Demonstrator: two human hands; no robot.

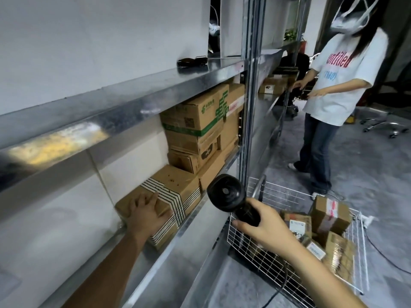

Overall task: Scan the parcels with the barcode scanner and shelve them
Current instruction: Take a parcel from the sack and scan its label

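A brown cardboard parcel [175,185] with black-and-white striped tape lies on the metal shelf [169,247] at lower centre. My left hand [146,212] rests flat on its top, fingers straight. My right hand [262,225] grips the handle of a black barcode scanner [226,193], whose head sits in front of the shelf post. More cardboard parcels [200,130] are stacked further along the same shelf. A wire basket cart [251,245] to the right holds several parcels [329,214].
An upper metal shelf [133,98] carries dark sunglasses [191,61]. A steel upright [249,90] divides the shelf bays. Another person in a white T-shirt [342,72] stands at the far right on the grey floor. A chair base [387,127] is behind.
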